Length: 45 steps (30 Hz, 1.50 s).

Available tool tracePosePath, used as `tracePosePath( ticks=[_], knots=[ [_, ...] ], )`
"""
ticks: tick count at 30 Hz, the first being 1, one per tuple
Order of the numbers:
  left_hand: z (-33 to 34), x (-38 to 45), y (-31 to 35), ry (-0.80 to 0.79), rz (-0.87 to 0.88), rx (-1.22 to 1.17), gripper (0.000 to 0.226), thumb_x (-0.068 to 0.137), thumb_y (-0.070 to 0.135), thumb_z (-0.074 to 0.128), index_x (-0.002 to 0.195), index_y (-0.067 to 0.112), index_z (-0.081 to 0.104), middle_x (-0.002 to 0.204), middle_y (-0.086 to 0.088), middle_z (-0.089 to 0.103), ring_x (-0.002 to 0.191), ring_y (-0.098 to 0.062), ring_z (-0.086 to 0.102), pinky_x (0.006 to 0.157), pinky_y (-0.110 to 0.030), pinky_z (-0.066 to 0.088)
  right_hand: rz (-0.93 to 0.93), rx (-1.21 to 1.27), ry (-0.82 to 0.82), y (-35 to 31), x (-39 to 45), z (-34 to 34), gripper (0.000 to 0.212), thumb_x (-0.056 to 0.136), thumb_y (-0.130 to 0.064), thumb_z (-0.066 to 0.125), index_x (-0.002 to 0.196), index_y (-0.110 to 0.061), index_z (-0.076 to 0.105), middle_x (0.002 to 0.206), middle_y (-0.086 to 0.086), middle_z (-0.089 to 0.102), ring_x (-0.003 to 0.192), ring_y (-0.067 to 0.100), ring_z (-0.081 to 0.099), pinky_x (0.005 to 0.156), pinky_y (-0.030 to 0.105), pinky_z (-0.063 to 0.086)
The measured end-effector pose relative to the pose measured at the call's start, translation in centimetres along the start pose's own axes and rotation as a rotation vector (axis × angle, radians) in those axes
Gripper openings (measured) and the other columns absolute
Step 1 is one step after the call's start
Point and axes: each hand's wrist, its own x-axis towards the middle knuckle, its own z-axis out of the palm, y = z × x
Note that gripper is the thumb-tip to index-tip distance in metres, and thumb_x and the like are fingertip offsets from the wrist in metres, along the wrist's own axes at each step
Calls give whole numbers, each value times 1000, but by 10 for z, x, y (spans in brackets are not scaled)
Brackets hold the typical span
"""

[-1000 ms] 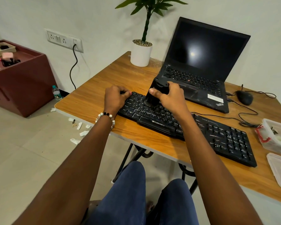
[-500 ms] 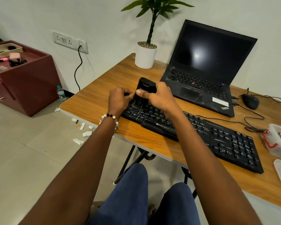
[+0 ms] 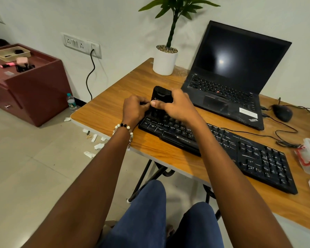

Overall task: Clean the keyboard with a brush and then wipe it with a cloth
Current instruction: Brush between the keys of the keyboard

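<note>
We grip the black brush (image 3: 161,99) in our right hand (image 3: 177,107), upright over the far left corner of the keyboard (image 3: 222,149) on the wooden table (image 3: 115,108); our left hand (image 3: 133,109) curls around the keyboard's left end, steadying it

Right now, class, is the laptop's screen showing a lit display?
No. The laptop stands open behind the keyboard, but its screen is dark, with only a pale reflected glare spot on it.

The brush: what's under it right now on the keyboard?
The brush, gripped by the right hand, stands over the far left corner of the keyboard. Its bristles and the keys beneath are hidden by both hands; the left hand covers that corner's edge.
</note>
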Motion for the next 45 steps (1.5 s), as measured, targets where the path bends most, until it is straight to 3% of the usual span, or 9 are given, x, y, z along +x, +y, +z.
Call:
tracePosePath(
  ticks=[3, 7, 11, 17, 22, 26, 33, 36, 45],
  knots=[
    [2, 0, -1, -12, 2, -30, 16, 83, 17, 74, 95, 7, 76, 90, -3, 73, 69, 0, 58, 57, -1, 41, -15, -140, -30, -6, -1, -17, 42, 82, -40, 74, 102, -9, 54, 92, 1, 58, 82, 14, 57, 63, 22, 47],
    [2, 0, 0, -2, -4, -34, 12, 84, 11, 71, 94, 6, 76, 92, -5, 74, 73, -3, 61, 64, -6, 47, -20, 44, 112, -4, 0, -12, 41, 79, -42, 76, 100, -10, 62, 94, 1, 66, 86, 13, 62, 60, 20, 45],
    [2, -1, 0, 7, 11, -18, 15, 85, 10, 71, 98, 5, 75, 96, -8, 74, 78, -5, 61, 63, -2, 42, -16, 107, 93, 3, -7, -1, 31, 81, -38, 76, 98, -17, 61, 87, -9, 64, 79, 0, 58, 57, 8, 44],
    [5, 2, -1, 7, -34, -45, 14, 81, 18, 76, 92, 10, 77, 91, -2, 74, 78, -7, 64, 76, -21, 52, 93, -20, 11, 16, -12, -31, 43, 78, -40, 77, 105, -11, 60, 99, 4, 64, 87, 17, 62, 59, 22, 43],
    [4, 0, 1, 2, -51, -53, 15, 81, 17, 75, 94, 9, 76, 91, -1, 73, 76, -4, 61, 64, -4, 42, 56, 117, 73, 12, -18, -29, 37, 78, -39, 78, 103, -14, 64, 98, 2, 68, 91, 16, 64, 66, 26, 49],
    [5, 0, 1, 2, -50, -59, 14, 81, 17, 76, 93, 9, 76, 91, -3, 74, 76, -4, 62, 67, -7, 43, 67, 217, 102, 19, -28, -16, 19, 81, -34, 76, 89, -25, 62, 90, -3, 68, 84, 13, 63, 69, 27, 49],
    [5, 2, 1, 5, -69, -62, 15, 81, 17, 76, 93, 9, 76, 87, 3, 70, 75, -3, 60, 64, -4, 41, 116, 12, 56, 25, -32, -44, 36, 79, -37, 78, 99, -10, 64, 97, 5, 69, 88, 19, 64, 69, 31, 50],
    [6, 1, 1, 1, -71, -65, 14, 81, 18, 76, 92, 9, 76, 86, 3, 70, 76, -4, 61, 64, -6, 42, 83, 130, 135, 16, -33, -35, 32, 80, -36, 77, 98, -12, 66, 96, 6, 70, 89, 19, 64, 73, 33, 51],
    [7, 2, 0, 2, -70, -54, 14, 82, 17, 75, 93, 8, 76, 88, 2, 70, 72, -2, 58, 59, 0, 39, 160, 61, 92, 29, -42, -46, 33, 80, -32, 77, 102, -13, 62, 92, -2, 65, 78, 6, 58, 57, 19, 42]
  ],
)
